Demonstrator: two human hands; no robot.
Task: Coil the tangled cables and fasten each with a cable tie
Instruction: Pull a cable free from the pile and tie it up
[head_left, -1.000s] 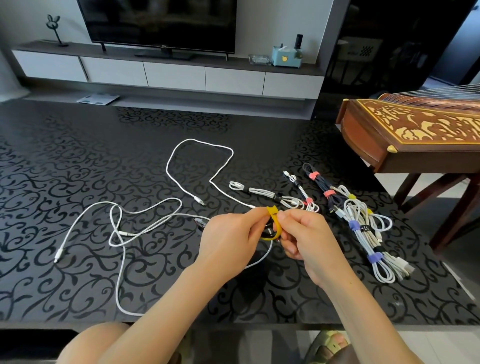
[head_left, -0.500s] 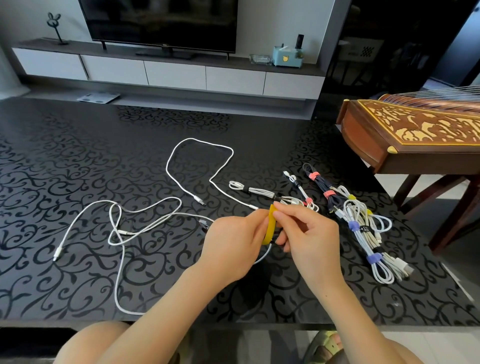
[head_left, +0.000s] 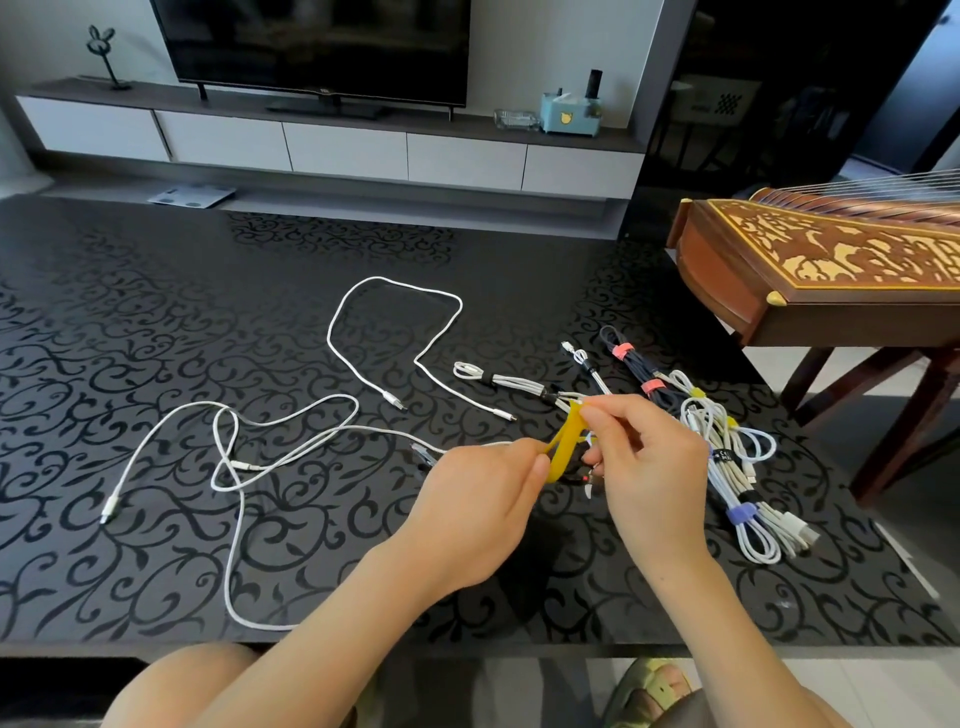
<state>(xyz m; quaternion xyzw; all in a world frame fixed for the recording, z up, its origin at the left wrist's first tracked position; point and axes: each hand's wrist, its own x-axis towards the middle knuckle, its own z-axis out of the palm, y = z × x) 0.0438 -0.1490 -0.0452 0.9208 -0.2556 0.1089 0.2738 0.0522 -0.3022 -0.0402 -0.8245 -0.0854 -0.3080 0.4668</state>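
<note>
1. Now, your left hand (head_left: 483, 499) pinches the lower end of the yellow cable-tie strap (head_left: 563, 447) betw. thumb and curled fingers.
2. Your right hand (head_left: 649, 467) pinches the strap's upper end w/ thumb and forefinger; the other fingers are curled below it.
3. The strap runs as a narrow loop slanting from one hand up to the other, held just above the black scroll-patterned bench (head_left: 156, 312), near its front-right part.
4. Something dark w/ a red spot and a white tip shows under your right hand, approx. at the strap's lower end; can't tell what it is.
5. A loose tangled white cable (head_left: 244, 466) sprawls on the bench to the left, one plug at far left, one run leading toward your left hand.
6. A second loose white cable (head_left: 332, 332) lies in an open loop beyond your hands.
7. Bundles tied off, right of your hands: a white bundle w/ black ties (head_left: 514, 383), a dark bundle w/ pink ties (head_left: 636, 364), a white heap w/ purple and yellow ties (head_left: 737, 499).
8. A carved wooden zither on a stand (head_left: 821, 270) is at the bench's right edge.
9. Background: a black TV (head_left: 311, 47) on a long white cabinet (head_left: 343, 145), w/ a pale blue box (head_left: 569, 117) on top.
</note>
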